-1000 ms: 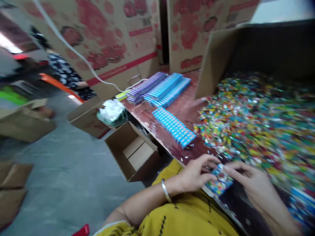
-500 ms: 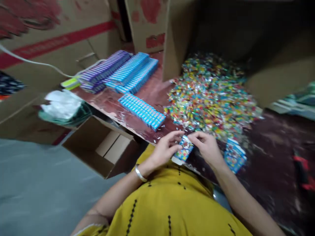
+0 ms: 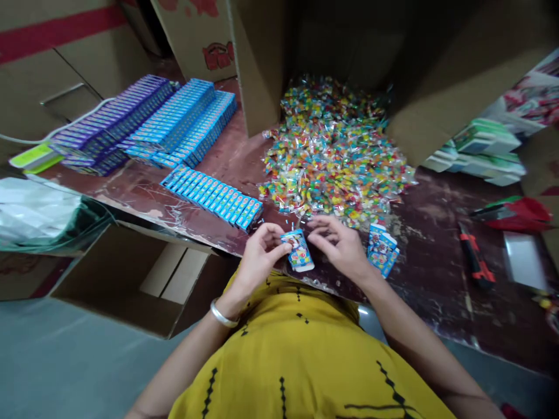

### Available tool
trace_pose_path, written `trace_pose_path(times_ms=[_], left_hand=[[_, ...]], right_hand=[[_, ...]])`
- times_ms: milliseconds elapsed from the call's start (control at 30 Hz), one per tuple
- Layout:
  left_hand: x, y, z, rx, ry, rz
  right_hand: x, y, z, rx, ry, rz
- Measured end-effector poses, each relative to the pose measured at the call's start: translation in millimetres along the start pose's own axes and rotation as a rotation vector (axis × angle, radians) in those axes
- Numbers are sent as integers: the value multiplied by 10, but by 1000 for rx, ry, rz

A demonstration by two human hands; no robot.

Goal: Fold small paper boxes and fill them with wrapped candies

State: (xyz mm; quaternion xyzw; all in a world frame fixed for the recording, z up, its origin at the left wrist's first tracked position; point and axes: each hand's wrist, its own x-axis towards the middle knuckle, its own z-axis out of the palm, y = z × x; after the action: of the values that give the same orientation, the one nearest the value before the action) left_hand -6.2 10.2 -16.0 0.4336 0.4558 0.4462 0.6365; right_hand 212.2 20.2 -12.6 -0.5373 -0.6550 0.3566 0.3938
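Between thumb and fingers my left hand [image 3: 263, 256] holds a small blue printed candy box [image 3: 298, 250] by its left side, near the table's front edge. A white flap shows at the box's lower end. My right hand [image 3: 337, 243] is just right of the box, fingers curved and apart, with nothing visible in them. Beyond both hands lies a big heap of small wrapped candies [image 3: 336, 163] in many colours. Several flat blue boxes [image 3: 382, 251] lie by my right wrist.
Stacked blue boxes [image 3: 174, 122] and purple boxes [image 3: 113, 125] stand at the back left, with a row of blue boxes [image 3: 212, 196] nearer. An open carton [image 3: 109, 285] sits below the table's left edge. A red-and-black cutter [image 3: 477, 256] lies right. Cardboard walls [image 3: 262, 64] flank the heap.
My right hand has come off the box and opened slightly to its right. My left hand still holds the box. The camera view has shifted to the right.
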Motion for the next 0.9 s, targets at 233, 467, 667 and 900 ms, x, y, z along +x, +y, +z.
trace_pose_path(times_ms=[233,467,667,900], left_hand=[[18,24,-124,-68,141,-88],[-8,-33,-71,-112,41,-170],[9,-117,-111,91,22,-138],[-1,-174,16,320,-129,0]], right_hand=[[148,336,-384,-560,35,-42],[196,304,-79,-835,-5,45],[210,380,-138,-550,36,103],[170,9,-230,205,169,196]])
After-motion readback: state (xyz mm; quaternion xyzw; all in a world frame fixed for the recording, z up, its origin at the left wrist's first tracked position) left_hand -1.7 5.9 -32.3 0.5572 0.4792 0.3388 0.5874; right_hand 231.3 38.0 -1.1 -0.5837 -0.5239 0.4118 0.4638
